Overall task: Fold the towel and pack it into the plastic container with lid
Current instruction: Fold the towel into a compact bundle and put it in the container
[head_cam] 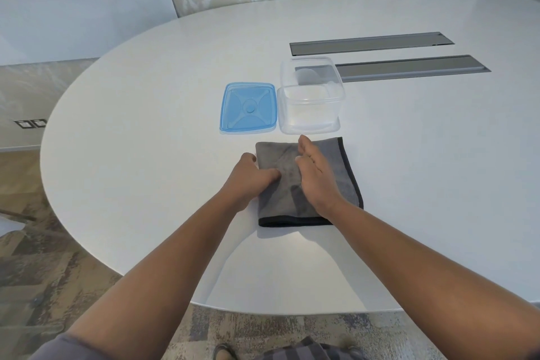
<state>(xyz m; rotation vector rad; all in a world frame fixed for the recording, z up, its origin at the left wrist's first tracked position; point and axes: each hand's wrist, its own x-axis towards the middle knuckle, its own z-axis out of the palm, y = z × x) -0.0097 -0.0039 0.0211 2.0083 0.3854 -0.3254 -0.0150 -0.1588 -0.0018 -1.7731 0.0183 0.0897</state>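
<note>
Pressing down on a folded grey towel [321,181] with both hands, on a white oval table [146,126]. Gripping the towel's left edge with the left hand [248,178]: fingers curled at the fold, thumb lying on top of the cloth. Laying the right hand [317,175] flat on the towel's middle, fingers straight and together, grasping nothing, palm down and fingertips reaching toward the far edge. Showing the towel as a rough rectangle with a black hem running along its right side and its near side, just right of and below the right hand. Sitting just beyond the right hand's fingertips, close to the towel's far edge but apart from it: a clear plastic container [311,114], upright, open-topped, nothing visible inside. Lying flat just left of the container and beyond the left hand's knuckles: a blue translucent lid [248,108], off the container, its edge nearly touching the container's wall. Running well beyond the container, away from both hands: two grey cable hatches [409,67] set into the tabletop, the nearer one partly seen through the container's clear wall. Showing patterned carpet [43,257] under the table's near edge, behind the forearms.
</note>
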